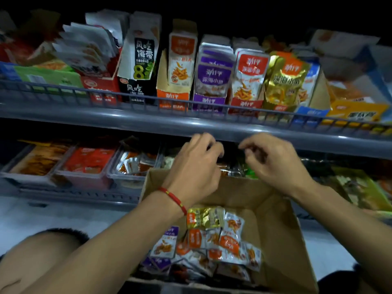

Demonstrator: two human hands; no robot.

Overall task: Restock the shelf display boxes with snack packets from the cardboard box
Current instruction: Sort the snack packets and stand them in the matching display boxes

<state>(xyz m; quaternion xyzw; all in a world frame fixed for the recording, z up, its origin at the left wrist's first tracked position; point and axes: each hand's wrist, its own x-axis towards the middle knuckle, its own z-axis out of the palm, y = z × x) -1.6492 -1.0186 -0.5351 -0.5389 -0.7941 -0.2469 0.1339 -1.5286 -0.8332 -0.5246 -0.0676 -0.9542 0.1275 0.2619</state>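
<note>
Hands reach past the cardboard box (pixel 275 219) into the lower shelf: left hand (pixel 195 166) and right hand (pixel 275 164), fingers curled; whether they pinch anything I cannot tell. Snack packets (pixel 212 240) lie heaped along the box's near edge, within reach.

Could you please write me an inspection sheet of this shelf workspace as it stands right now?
Surface: upper shelf with a wire rail; lower shelf beneath, dim.
Job's things: cardboard box open, loose snack packets piled inside; display boxes upright on the upper shelf, holding packets.
Clutter: clear trays of packets on the lower shelf, left; green bags on the right.
Hands: left hand and right hand reach over the box's far edge under the upper shelf, fingers curled; what they hold cannot be told. Red bracelet on the left wrist.
Cables: nothing seen.
Surroundings: pale floor; dark above the shelves.
</note>
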